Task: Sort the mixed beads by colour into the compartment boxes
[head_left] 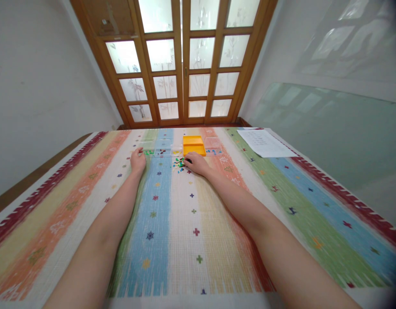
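I see the striped woven cloth (191, 223) run to the table's edges at 9, 3 and 12, with open room at 6. The white paper sheet (265, 143) at 2 has print too small to read. The clear compartment tray (162, 148) has its long axis 9-to-3, and the orange square tray (193, 145) touches it. The left hand (138, 159) is curled at the clear tray's near edge; can't tell its grip. The right hand (195, 163) has its fingers bunched at the pile of small coloured pieces (178, 163), at 12 just before the trays; can't tell its grip.

Both forearms bare; left hand (138, 159) and right hand (194, 162) bare.
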Motion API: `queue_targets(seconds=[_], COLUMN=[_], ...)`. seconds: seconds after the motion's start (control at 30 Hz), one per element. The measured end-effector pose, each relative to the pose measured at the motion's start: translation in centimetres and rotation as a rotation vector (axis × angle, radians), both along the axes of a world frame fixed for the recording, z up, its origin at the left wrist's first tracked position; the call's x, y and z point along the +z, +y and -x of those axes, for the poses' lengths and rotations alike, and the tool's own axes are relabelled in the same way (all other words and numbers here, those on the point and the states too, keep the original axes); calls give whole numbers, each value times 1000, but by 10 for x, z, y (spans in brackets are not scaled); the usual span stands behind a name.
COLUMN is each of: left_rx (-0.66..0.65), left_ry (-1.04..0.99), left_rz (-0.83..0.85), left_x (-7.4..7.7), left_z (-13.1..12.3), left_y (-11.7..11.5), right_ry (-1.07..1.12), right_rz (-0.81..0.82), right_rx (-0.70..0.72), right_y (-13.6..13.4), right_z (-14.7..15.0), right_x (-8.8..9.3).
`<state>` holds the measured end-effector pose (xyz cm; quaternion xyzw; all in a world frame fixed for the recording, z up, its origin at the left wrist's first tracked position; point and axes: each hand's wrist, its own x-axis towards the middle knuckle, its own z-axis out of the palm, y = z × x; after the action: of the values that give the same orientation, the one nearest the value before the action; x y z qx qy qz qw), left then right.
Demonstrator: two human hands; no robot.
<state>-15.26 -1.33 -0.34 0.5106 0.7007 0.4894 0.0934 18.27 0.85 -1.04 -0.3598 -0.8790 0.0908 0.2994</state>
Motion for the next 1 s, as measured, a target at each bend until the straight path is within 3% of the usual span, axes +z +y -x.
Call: queue_targets(seconds=[0.13, 0.4, 0.67, 1.0], left_rx=[58, 19, -105, -236], left_ry=[-5, 61, 191, 270], left_rz=[-34, -57, -32, -24], left_x=[-9, -21, -17, -15], left_z=[2, 10, -4, -12], left_y=[6, 14, 9, 4], right_ry=[20, -27, -136, -104], right_rz=[-6, -40, -126, -152], right_rx=[81, 308, 363, 359], right_y=[-3, -22, -30, -28], right_z=[-1, 10, 22, 22], right_x=[4, 15, 14, 13])
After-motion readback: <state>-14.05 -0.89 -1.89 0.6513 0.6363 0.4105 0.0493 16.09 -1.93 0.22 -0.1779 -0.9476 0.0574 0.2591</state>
